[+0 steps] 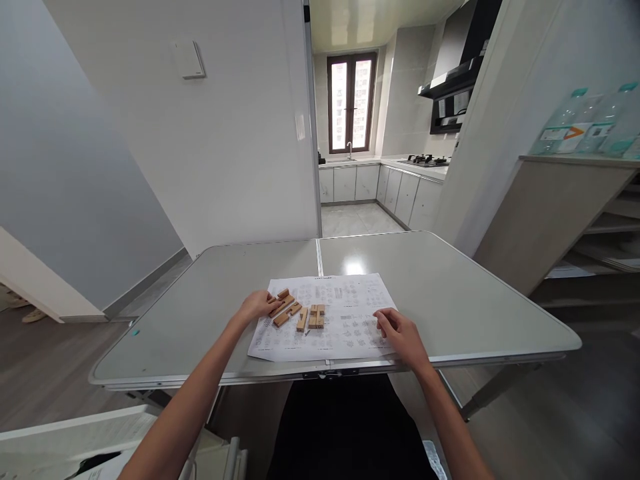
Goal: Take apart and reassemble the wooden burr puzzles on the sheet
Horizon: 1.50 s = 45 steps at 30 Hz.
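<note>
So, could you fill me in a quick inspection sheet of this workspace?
Surface: grey-topped table with a seam across its middle and a bright light reflection near the far edge.
Job's things: notched wooden pieces, some loose, some grouped together, on a printed paper sheet.
Clutter: a small teal bit towards the table's left end.
Hands: left hand has its fingers at the leftmost pieces, grip unclear; right hand is at the sheet's right side, fingers curled, no piece seen in it.
Cables: nothing seen.
Surroundings: kitchen window ahead; plastic bottles on a shelf unit at right.
</note>
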Motion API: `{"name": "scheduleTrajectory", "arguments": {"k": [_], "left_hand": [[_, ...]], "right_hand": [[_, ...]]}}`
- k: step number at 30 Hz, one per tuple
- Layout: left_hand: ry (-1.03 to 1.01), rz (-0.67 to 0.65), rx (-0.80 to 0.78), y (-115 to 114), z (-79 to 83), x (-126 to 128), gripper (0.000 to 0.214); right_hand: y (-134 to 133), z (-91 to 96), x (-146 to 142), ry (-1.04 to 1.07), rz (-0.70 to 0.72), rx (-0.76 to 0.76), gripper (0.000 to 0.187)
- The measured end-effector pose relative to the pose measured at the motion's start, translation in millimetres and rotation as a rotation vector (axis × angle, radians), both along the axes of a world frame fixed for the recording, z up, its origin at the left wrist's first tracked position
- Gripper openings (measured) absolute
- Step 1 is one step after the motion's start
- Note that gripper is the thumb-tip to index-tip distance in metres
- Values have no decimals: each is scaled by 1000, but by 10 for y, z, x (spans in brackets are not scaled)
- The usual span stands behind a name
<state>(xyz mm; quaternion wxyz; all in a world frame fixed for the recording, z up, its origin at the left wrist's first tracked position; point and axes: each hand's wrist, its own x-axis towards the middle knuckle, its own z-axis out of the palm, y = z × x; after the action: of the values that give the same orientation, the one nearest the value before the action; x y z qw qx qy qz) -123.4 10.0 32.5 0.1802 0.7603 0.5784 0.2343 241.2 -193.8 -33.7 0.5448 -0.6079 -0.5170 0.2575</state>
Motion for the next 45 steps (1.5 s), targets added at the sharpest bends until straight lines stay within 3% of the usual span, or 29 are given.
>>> {"name": "scheduleTrajectory", "arguments": {"k": [6, 14, 22, 28, 45], "left_hand": [[325, 2, -137, -43, 121, 49, 47], [530, -48, -158, -135, 255, 169, 46], [544, -119, -150, -433, 386, 269, 41], [564, -153, -134, -606, 395, 407, 44], [534, -111, -222, -579, 354, 426, 51]], "right_hand": [[-12, 16, -1, -2, 3, -11, 48], [-14, 23, -7, -7, 5, -7, 47], [-2, -8, 2, -7, -2, -6, 49], [1, 0, 13, -13, -2, -6, 52], [-9, 10, 11, -17, -6, -11, 51]]}}
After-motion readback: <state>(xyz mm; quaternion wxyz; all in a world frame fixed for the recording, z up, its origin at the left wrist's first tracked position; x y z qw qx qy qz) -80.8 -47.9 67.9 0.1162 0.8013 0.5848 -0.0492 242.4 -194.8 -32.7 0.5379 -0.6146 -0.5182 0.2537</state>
